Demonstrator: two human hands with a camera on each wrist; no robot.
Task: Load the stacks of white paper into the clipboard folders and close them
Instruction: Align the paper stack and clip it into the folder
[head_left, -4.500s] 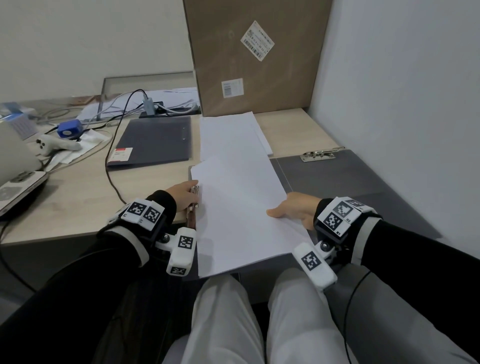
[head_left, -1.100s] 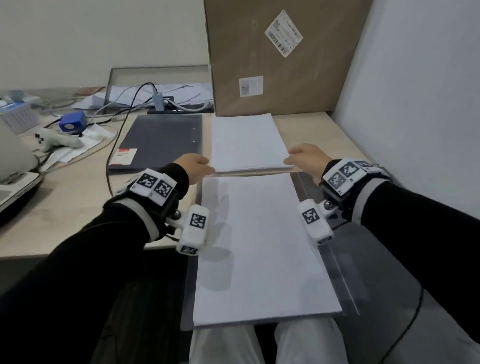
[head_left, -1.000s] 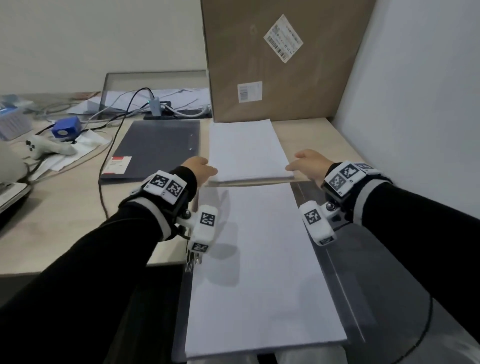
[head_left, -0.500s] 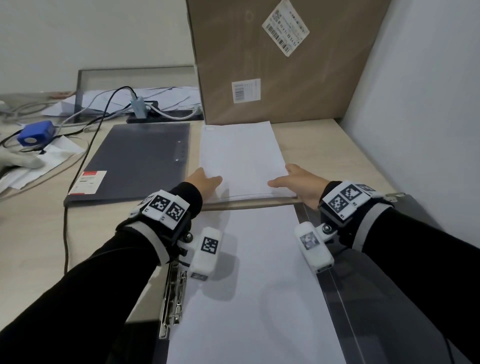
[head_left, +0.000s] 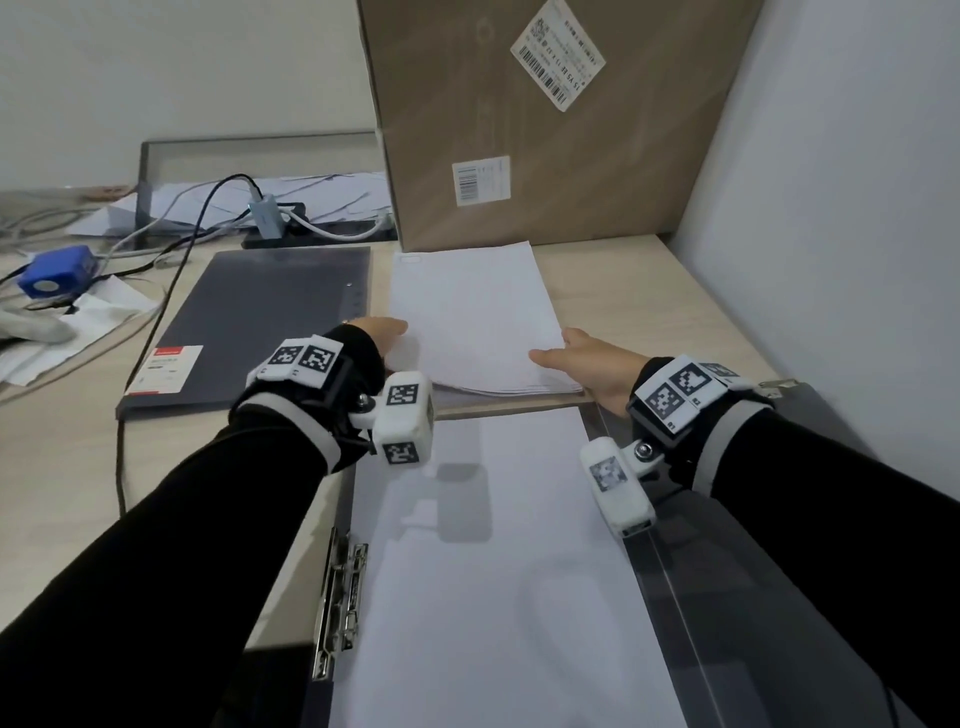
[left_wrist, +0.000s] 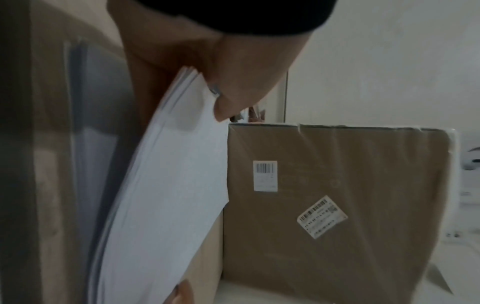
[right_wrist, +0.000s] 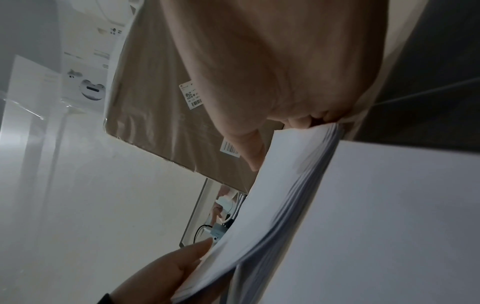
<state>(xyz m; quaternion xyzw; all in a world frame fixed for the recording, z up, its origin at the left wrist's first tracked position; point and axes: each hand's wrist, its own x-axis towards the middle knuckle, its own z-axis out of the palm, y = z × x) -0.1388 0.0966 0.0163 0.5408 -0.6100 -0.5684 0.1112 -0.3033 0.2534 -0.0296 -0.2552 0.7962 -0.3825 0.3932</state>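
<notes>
A loose stack of white paper (head_left: 470, 312) lies on the desk in front of the cardboard box. My left hand (head_left: 384, 332) pinches its near left corner, thumb on top (left_wrist: 226, 98). My right hand (head_left: 566, 356) pinches its near right corner, thumb on top (right_wrist: 250, 150) and fingers underneath. The near edge of this paper stack (left_wrist: 168, 185) is lifted and fanned. Nearer to me, an open clipboard folder (head_left: 769, 597) holds another white stack (head_left: 493, 597), with its metal clip (head_left: 340, 597) on the left. A closed grey folder (head_left: 260, 322) lies to the left of the far stack.
A tall cardboard box (head_left: 545, 119) stands just behind the far stack, and a white wall (head_left: 831, 208) bounds the right side. Cables, a power strip (head_left: 311, 234), a blue object (head_left: 54, 270) and loose papers clutter the desk's back left.
The first stack, which both hands were handling 4.5 s ago, now lies in the open folder. Both hands have reached forward to the far stack, taken its near corners and raised its near edge.
</notes>
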